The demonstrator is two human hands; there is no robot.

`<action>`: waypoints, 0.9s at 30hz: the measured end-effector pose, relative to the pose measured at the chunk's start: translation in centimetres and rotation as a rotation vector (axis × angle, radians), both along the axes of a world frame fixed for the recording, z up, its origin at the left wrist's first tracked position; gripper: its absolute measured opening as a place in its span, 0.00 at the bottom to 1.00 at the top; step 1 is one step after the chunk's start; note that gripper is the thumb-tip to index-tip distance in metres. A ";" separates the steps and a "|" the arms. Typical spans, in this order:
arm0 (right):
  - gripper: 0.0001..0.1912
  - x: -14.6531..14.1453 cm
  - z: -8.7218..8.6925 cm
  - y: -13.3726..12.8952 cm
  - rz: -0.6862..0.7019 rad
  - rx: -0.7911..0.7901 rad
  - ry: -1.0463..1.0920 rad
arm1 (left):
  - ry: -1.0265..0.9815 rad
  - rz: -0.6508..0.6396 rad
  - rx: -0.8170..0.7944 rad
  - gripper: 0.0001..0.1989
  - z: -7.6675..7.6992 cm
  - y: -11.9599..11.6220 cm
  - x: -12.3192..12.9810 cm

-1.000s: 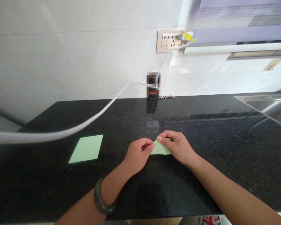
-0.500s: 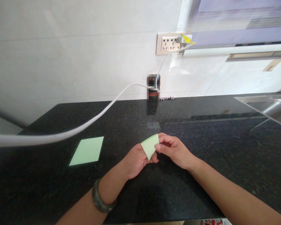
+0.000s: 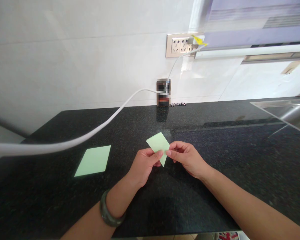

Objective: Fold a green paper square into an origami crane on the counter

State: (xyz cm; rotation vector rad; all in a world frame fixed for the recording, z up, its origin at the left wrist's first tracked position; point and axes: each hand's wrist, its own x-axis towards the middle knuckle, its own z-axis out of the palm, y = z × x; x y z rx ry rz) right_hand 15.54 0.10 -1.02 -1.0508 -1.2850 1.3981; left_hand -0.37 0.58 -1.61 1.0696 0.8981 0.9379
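A small folded piece of light green paper (image 3: 158,141) is held above the countertop, one corner pointing down. My left hand (image 3: 146,163) pinches its lower left part, thumb on top and fingers behind. On the right edge, my right hand (image 3: 183,156) grips the paper between thumb and fingers. The fingers behind the paper are partly hidden. Flat on the counter to the left lies a light green square sheet (image 3: 93,160), apart from both hands. A dark bangle (image 3: 108,211) circles my left wrist.
The black speckled countertop (image 3: 202,200) meets a white tiled wall. A phone-shaped, blurred-out object (image 3: 163,92) leans there, with a white cable (image 3: 90,133) in front. A socket panel (image 3: 176,45) is above; a metal sink (image 3: 290,113) lies at right.
The folded paper has turned and risen, showing a larger face. My left thumb now presses on its front, where before it was behind. The square sheet stays put.
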 end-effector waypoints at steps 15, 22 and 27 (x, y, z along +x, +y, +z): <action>0.10 3.4 0.4 1.4 0.086 -0.167 -0.036 | -0.115 -0.012 -0.265 0.11 0.0 1.4 -1.0; 0.10 2.2 0.3 0.6 0.222 0.033 -0.264 | 0.063 -0.207 -0.189 0.11 0.4 0.2 -0.5; 0.08 1.7 0.2 0.3 -0.049 0.430 -0.496 | 0.048 -0.164 -0.234 0.08 0.1 0.1 -0.4</action>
